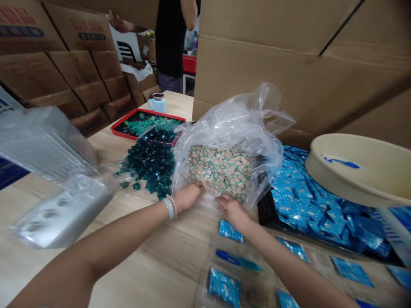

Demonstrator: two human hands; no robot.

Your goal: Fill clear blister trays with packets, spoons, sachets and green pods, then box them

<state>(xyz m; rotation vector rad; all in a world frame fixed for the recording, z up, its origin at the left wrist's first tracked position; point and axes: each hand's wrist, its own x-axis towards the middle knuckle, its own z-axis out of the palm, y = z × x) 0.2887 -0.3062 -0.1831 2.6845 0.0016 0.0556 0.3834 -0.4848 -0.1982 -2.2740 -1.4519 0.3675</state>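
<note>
A large clear plastic bag [231,128] lies wide-mouthed on the table, filled with many small beige, green and orange pieces [221,169]. At its near rim, my left hand [188,196], with a pale band and a beaded bracelet at the wrist, has its fingers curled on the plastic. My right hand [233,210] is closed on the same rim, a little to the right. Left of the bag is a heap of dark teal, gem-like pieces [152,158]. Below my right hand lie a small blue packet [231,231] and a blue pen-like tool [239,260].
A red-rimmed tray [123,133] of green pieces and a blue mug [158,103] stand farther back. On the right, a black tray [268,211] holds blue packets beneath a cream basin [356,188]. Clear plastic packaging [61,209] lies left. Cardboard [272,64] walls the back; a person [170,42] stands beyond.
</note>
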